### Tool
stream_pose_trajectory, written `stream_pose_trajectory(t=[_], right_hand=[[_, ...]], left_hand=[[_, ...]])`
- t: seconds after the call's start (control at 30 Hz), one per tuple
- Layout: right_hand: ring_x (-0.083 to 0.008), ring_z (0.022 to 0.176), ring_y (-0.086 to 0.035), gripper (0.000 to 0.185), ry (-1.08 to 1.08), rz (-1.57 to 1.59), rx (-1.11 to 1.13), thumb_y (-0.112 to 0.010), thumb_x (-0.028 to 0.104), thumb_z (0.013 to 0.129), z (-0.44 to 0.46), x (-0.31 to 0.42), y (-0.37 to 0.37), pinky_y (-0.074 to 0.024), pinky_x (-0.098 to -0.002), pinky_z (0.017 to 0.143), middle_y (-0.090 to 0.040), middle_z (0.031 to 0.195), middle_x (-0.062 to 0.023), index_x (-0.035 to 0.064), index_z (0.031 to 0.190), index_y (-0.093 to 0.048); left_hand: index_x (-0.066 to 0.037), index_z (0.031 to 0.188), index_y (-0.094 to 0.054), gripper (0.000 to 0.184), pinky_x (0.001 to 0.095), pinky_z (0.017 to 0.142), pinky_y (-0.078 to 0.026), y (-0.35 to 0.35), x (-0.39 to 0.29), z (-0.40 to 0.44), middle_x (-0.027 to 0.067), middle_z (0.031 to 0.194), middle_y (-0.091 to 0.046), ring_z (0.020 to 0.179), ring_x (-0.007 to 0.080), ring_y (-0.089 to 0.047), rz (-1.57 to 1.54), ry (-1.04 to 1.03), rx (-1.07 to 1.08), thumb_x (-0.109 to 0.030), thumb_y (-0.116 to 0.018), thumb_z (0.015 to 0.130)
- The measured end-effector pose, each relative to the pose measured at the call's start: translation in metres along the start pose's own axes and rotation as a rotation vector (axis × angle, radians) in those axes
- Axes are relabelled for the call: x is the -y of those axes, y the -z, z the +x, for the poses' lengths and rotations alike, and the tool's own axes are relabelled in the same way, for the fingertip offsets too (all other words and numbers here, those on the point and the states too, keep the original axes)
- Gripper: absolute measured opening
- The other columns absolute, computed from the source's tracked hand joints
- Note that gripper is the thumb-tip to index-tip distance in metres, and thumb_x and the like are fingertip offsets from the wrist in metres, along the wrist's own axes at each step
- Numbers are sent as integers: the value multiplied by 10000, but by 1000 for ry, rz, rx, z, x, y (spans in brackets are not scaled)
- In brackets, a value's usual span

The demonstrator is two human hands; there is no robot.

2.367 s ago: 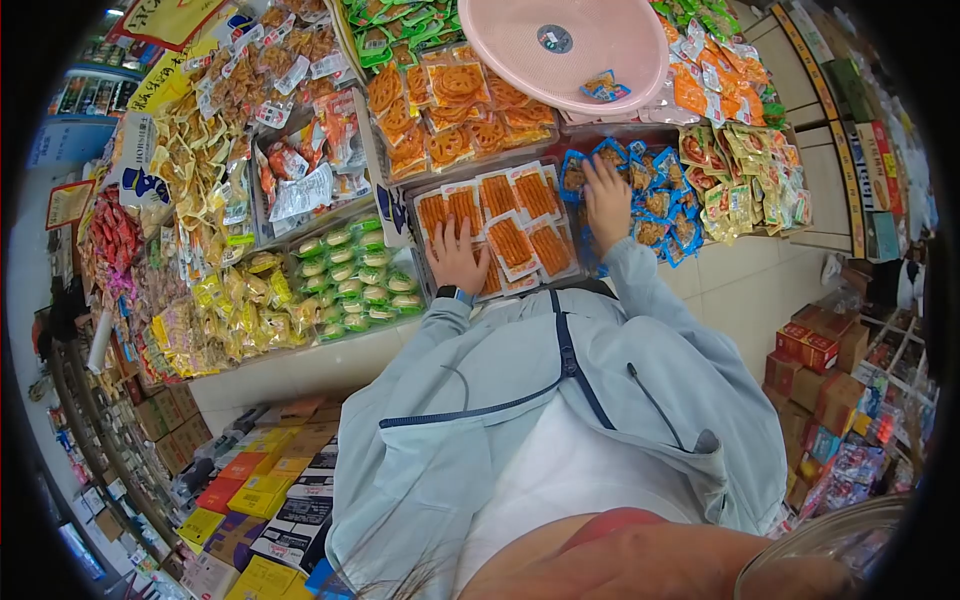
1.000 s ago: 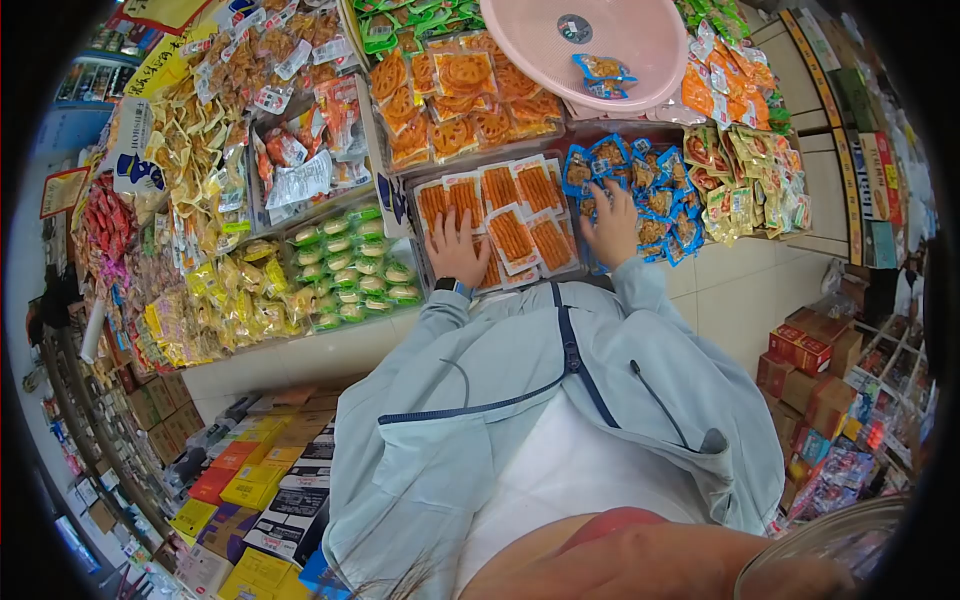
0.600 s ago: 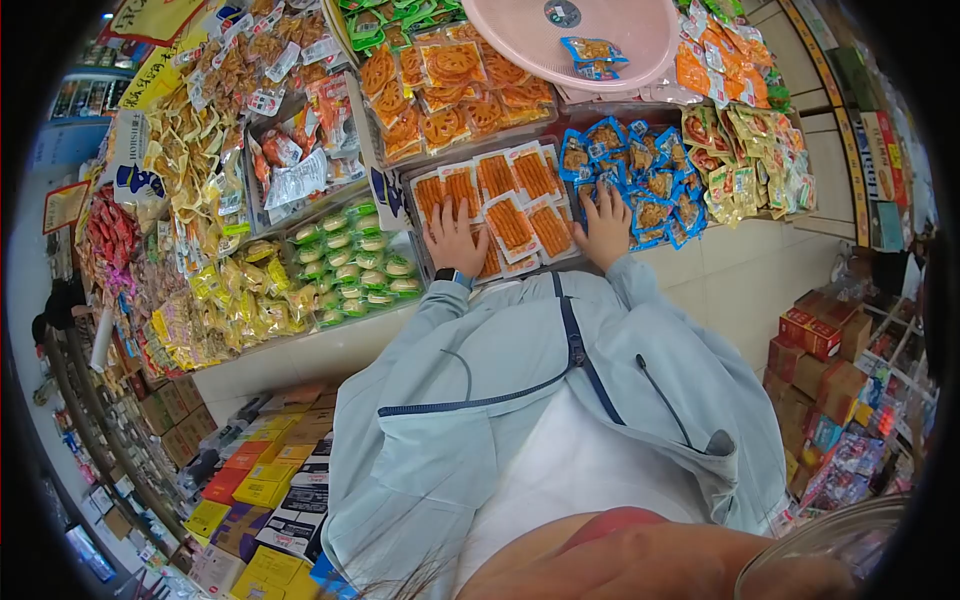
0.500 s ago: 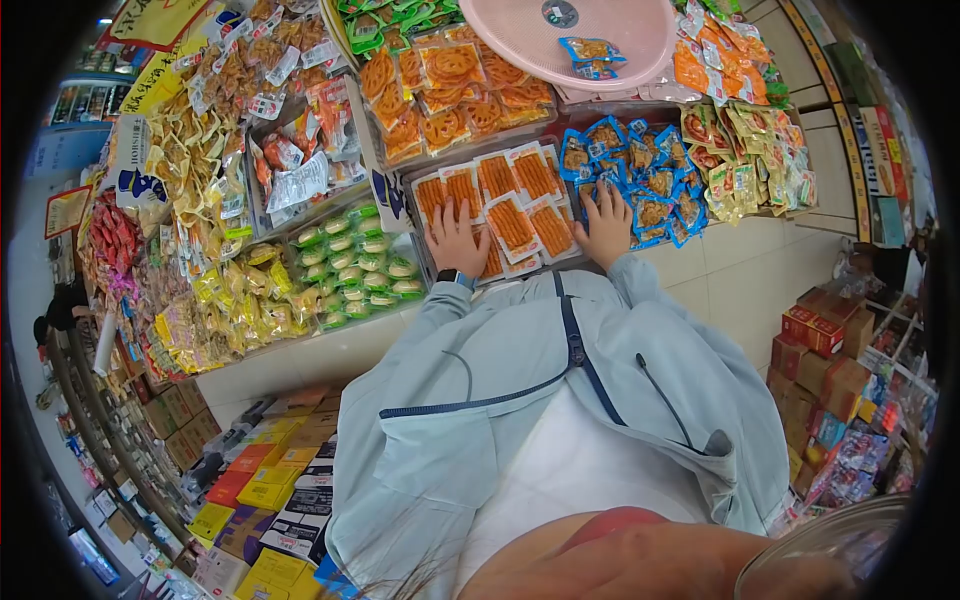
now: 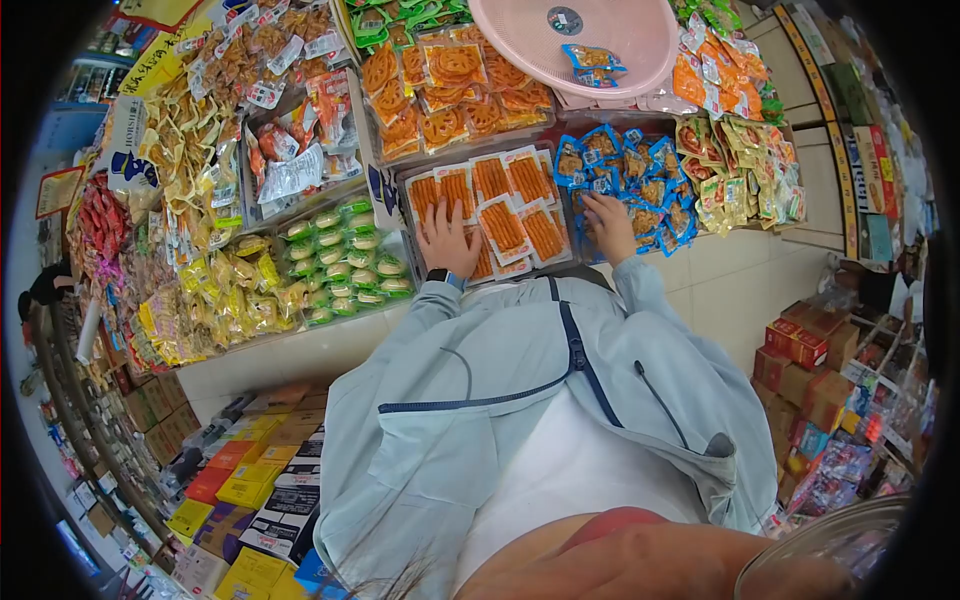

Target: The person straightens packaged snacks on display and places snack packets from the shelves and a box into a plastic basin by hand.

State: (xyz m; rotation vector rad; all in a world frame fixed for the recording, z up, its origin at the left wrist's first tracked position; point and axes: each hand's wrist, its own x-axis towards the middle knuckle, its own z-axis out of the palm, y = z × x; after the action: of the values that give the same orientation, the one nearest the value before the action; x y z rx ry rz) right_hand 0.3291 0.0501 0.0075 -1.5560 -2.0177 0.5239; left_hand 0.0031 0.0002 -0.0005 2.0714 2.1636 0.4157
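Observation:
My left hand point(image 5: 447, 240) lies with its fingers spread on the left side of a tray of orange stick snacks in clear packs point(image 5: 503, 228). My right hand point(image 5: 610, 226) is at the left part of the blue snack packets point(image 5: 652, 192), its fingers curled together. Whether a packet is between those fingers is too small to tell. Above them a pink basket point(image 5: 640, 60) holds a few blue packets point(image 5: 594, 62).
Packs of orange slices point(image 5: 455, 65) lie behind the stick snacks. Green-and-white packets point(image 5: 345, 262) are to the left, gold packets point(image 5: 740, 175) to the right. Cartons point(image 5: 250, 485) stand at the lower left, and red boxes point(image 5: 797, 343) at the lower right.
Since the earliest frame, more blue packets lie in the pink basket. My right hand's fingers, spread half a second ago, are now curled together. My left hand stays on the stick snacks.

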Motion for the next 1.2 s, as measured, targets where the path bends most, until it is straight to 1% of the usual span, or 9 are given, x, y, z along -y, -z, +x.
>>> stream_pose_trajectory(t=[0.07, 0.17, 0.3, 0.43, 0.53, 0.63, 0.83, 0.97, 1.2], right_hand=[[-310, 1031, -612, 271, 29, 51, -116, -667, 181, 889, 13, 11, 13, -478, -395, 920, -678, 1096, -172, 80, 1139, -693], [-235, 863, -659, 243, -467, 288, -250, -609, 206, 948, 28, 21, 34, -498, -342, 801, -705, 925, -144, 19, 1077, -696], [-105, 751, -592, 331, -345, 764, -565, -532, 244, 1015, 87, 49, 82, -473, -256, 681, -652, 844, -15, -65, 969, -645], [-182, 1018, -633, 302, 27, 529, -663, -528, 228, 1008, 162, 92, 121, -483, -292, 887, -681, 1093, -87, -21, 1129, -650], [-297, 1091, -613, 254, 446, -406, -455, -598, 234, 944, 206, 61, 114, -456, -387, 940, -670, 1176, -105, 67, 1119, -676], [-332, 1177, -561, 285, 315, -491, -311, -643, 239, 894, 190, 71, 93, -402, -416, 985, -657, 1209, -98, 90, 1135, -674], [-351, 1117, -545, 344, 197, -79, -500, -619, 32, 839, 114, 70, 73, -417, -443, 969, -585, 1180, -170, 62, 1182, -626], [-405, 1142, -498, 600, 91, -234, 30, -723, 100, 775, 17, 41, 25, -424, -472, 980, -498, 1258, -219, 57, 1329, -496], [-410, 1191, -473, 696, -88, -248, 220, -762, 96, 721, -45, 32, 19, -425, -461, 998, -472, 1316, -211, 71, 1355, -477]], left_hand=[[-149, 1437, -436, 628, 581, 1124, -202, 1, -1, 0, 111, 1521, -359, 1421, 323, -278, -3, 0, 6, -423, -583, 891], [-150, 1433, -442, 624, 581, 1127, -198, -3, 0, -1, 112, 1517, -366, 1423, 320, -278, -24, -6, -27, -418, -588, 889], [-151, 1435, -440, 627, 581, 1128, -196, -3, 1, 0, 112, 1513, -373, 1424, 318, -277, -28, 1, -17, -416, -592, 888], [-153, 1441, -433, 628, 578, 1132, -189, -1, -1, -1, 115, 1520, -362, 1428, 317, -268, -24, 15, 3, -425, -580, 894], [-156, 1447, -425, 630, 577, 1136, -181, -1, -1, -1, 115, 1527, -352, 1431, 316, -262, -24, 12, 15, -431, -571, 899], [-170, 1447, -431, 624, 573, 1137, -178, 1, 2, -1, 110, 1531, -347, 1432, 314, -260, -22, 10, 26, -447, -558, 902], [-159, 1441, -432, 633, 576, 1135, -181, 1, 1, 0, 108, 1525, -355, 1424, 320, -272, -52, 16, 20, -441, -578, 893], [-157, 1437, -438, 633, 572, 1136, -183, 0, 2, -1, 105, 1518, -363, 1420, 318, -279, -44, 10, 0, -446, -580, 892], [-159, 1442, -431, 634, 576, 1135, -177, -1, 2, -1, 107, 1513, -369, 1424, 321, -273, -38, 5, 10, -442, -574, 893]])
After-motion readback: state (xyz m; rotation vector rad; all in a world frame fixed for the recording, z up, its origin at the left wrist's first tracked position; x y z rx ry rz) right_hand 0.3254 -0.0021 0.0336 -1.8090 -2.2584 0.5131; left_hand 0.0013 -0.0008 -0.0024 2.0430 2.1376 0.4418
